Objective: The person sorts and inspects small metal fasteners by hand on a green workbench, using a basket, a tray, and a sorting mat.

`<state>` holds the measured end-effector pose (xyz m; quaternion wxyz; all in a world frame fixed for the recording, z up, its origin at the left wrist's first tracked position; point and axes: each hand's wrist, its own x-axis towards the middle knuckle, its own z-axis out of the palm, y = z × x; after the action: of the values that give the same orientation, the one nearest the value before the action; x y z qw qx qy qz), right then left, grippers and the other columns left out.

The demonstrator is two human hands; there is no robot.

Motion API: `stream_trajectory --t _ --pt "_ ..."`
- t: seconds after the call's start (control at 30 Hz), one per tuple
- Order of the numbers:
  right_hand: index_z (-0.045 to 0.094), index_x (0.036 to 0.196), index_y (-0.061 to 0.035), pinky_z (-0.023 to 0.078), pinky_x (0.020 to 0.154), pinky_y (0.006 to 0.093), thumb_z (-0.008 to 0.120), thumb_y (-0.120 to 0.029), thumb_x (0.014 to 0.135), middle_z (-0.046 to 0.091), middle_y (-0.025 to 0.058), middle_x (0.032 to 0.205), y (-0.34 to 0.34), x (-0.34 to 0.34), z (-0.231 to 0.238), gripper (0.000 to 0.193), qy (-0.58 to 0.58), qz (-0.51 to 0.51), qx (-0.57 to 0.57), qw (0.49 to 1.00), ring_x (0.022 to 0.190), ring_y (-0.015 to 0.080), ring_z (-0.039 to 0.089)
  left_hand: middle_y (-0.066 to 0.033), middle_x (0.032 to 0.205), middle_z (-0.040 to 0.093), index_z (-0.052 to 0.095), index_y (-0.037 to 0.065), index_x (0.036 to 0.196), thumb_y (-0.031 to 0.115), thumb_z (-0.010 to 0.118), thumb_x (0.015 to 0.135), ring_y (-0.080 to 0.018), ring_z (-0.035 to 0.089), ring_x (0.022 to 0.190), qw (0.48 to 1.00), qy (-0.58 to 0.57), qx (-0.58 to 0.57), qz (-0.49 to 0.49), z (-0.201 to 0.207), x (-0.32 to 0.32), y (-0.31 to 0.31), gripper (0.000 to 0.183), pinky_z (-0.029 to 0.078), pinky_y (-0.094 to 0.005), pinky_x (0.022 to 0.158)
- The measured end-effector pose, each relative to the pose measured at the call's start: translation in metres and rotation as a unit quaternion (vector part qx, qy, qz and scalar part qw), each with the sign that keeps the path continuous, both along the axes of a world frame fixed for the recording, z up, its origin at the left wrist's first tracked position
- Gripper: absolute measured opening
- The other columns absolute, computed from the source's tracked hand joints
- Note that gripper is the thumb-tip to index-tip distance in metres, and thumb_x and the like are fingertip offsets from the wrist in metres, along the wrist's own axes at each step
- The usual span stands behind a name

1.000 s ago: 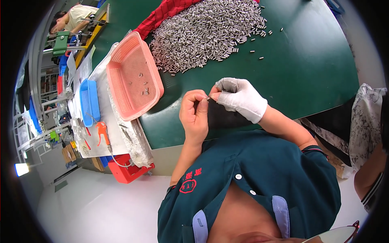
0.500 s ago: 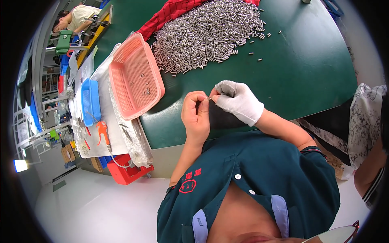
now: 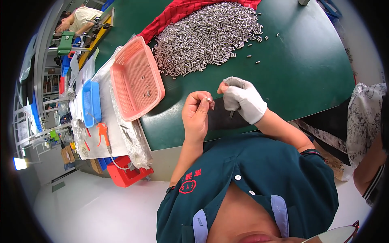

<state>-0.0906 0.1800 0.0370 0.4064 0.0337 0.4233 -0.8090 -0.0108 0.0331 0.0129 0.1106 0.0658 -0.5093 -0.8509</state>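
Note:
My bare left hand is raised over the near edge of the green table, closed, with a small metal pin pinched between thumb and fingers. To its right, my right hand wears a white glove that leaves some fingertips uncovered. Its fingers are curled, and the tip of a thin dark object sticks out below them; the rest is hidden. The two hands are apart. Beyond them lies a big heap of short metal pins on a red cloth, a few scattered at its right.
Left of the heap, a pink perforated basket holds several pins. Farther left are a blue tray and an orange air gun. A red container hangs below the table edge. One person works at far left; another person's arm shows at right.
My hands have parted: the right hand has drawn away to the right from the pin, its fingers curling. The left hand still pinches the pin, now turned more into view.

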Motion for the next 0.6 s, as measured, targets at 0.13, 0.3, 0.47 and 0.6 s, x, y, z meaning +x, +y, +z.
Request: stream_trajectory --t 0.13,0.3,0.47,0.6 --pt "0.05 0.079 -0.0066 0.025 0.05 0.0247 0.047 -0.029 0.097 0.029 -0.0046 0.059 0.008 -0.005 -0.01 0.029 0.028 -0.07 -0.066 0.995 0.051 0.0081 0.025 -0.0051 0.094 0.054 0.052 0.003 0.098 0.009 0.054 0.095 -0.0112 0.05 0.08 0.999 0.017 0.023 -0.033 -0.006 -0.001 -0.002 0.007 0.043 -0.0247 0.073" --pt "0.036 0.064 -0.0119 0.022 0.054 0.0277 0.035 -0.054 0.097 0.026 -0.0027 0.057 0.018 -0.019 -0.015 0.053 0.055 -0.129 -0.145 0.979 0.053 0.0126 0.023 -0.0083 0.09 0.055 0.054 0.003 0.09 0.008 0.058 0.089 -0.0239 0.052 0.081 0.824 -0.032 -0.559 0.082 -0.029 0.003 0.002 0.007 0.044 -0.0338 0.074" --pt "0.032 0.061 -0.0114 0.02 0.053 0.0281 0.037 -0.05 0.098 0.026 -0.0013 0.056 0.012 -0.019 -0.022 0.054 0.092 -0.138 -0.189 0.968 0.053 0.0124 0.022 -0.0109 0.098 0.054 0.054 0.004 0.085 0.005 0.061 0.084 -0.0305 0.05 0.09 0.713 0.003 -0.691 0.121 -0.038 -0.001 0.014 0.007 0.041 -0.0384 0.082" --pt "0.031 0.059 -0.0116 0.02 0.054 0.0289 0.038 -0.051 0.097 0.025 -0.0017 0.055 -0.001 -0.015 -0.02 0.056 0.098 -0.13 -0.151 0.975 0.054 0.0129 0.022 -0.0097 0.1 0.053 0.053 0.005 0.085 0.003 0.063 0.08 -0.0295 0.049 0.091 0.718 -0.004 -0.687 0.113 -0.038 -0.002 0.013 0.011 0.041 -0.0386 0.082"
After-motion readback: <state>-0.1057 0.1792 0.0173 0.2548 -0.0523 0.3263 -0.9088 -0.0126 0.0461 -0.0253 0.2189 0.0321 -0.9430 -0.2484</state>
